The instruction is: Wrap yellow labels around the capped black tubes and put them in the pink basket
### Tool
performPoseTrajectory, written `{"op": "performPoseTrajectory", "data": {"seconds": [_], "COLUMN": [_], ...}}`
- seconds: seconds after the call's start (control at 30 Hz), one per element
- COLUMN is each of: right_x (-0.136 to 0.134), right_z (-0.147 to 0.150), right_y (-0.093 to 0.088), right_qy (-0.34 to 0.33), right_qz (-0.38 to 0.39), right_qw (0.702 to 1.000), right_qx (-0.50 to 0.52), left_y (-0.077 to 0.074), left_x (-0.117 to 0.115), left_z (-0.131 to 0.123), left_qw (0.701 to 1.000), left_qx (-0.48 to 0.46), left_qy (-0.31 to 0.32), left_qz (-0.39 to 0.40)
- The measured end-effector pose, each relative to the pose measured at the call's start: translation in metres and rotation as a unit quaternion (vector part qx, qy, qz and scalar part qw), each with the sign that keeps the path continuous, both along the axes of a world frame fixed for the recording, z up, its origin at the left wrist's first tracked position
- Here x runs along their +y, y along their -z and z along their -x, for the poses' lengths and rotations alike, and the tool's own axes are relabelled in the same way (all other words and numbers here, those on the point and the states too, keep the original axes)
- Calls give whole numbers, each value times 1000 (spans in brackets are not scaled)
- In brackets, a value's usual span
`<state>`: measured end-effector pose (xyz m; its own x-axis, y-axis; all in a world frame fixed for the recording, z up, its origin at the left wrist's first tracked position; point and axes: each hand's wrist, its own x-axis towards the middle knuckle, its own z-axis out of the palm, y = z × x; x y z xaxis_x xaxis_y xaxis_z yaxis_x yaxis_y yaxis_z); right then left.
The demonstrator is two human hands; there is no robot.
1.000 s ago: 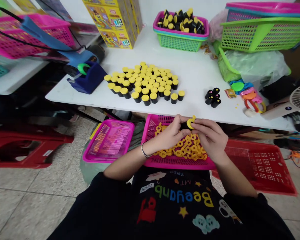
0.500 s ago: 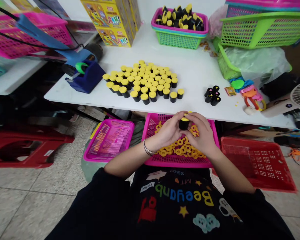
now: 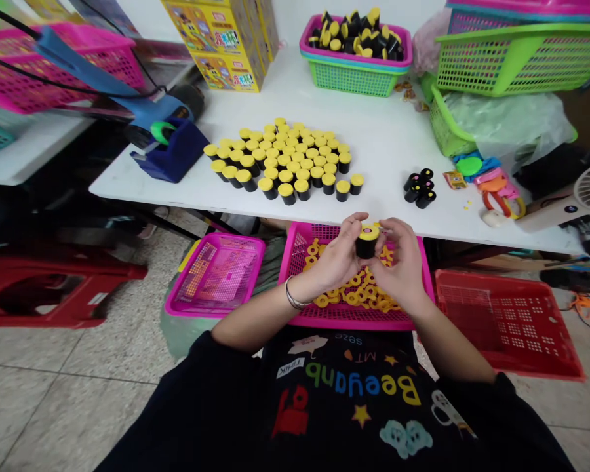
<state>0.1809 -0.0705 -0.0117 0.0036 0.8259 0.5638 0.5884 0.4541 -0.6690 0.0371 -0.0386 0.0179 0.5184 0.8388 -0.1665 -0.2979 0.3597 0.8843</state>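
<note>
Both hands meet over my lap and grip one small black cylinder with a yellow cap (image 3: 367,240). My left hand (image 3: 335,257) wraps its left side, and my right hand (image 3: 399,262) pinches it from the right. Under them a pink basket (image 3: 299,246) holds several loose yellow rings (image 3: 354,296). On the white table (image 3: 383,141) stands a cluster of several yellow-capped black cylinders (image 3: 285,160). A few uncapped black cylinders (image 3: 419,188) lie to its right.
A blue tape dispenser (image 3: 170,154) sits at the table's left edge. At the back stand a green-and-pink basket of black and yellow parts (image 3: 356,49), yellow boxes (image 3: 226,39) and green baskets (image 3: 511,62). A pink lid (image 3: 216,275) and red crates (image 3: 511,328) lie below.
One second ago my right hand held a yellow ring beside the black cylinder. The ring now sits on top of the cylinder, and both hands have lifted slightly toward the table edge.
</note>
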Motion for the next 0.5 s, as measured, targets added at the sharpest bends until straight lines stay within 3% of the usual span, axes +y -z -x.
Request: {"op": "performPoseTrajectory", "data": {"seconds": [0.07, 0.17, 0.3, 0.5], "right_x": [-1, -2, -4, -5], "right_z": [2, 4, 0, -9], "right_y": [2, 6, 6, -9], "right_qy": [-46, -79, -87, -130], "right_qz": [54, 52, 36, 8], "right_qw": [995, 989, 990, 990], "right_qx": [63, 116, 109, 58], "left_y": [1, 3, 6, 12], "left_x": [-2, -4, -6, -6], "left_z": [3, 5, 7, 8], "left_qw": [1000, 998, 996, 997], "left_qx": [-7, -37, -67, -16], "left_qy": [14, 44, 54, 55], "left_qz": [-26, -23, -7, -55]}}
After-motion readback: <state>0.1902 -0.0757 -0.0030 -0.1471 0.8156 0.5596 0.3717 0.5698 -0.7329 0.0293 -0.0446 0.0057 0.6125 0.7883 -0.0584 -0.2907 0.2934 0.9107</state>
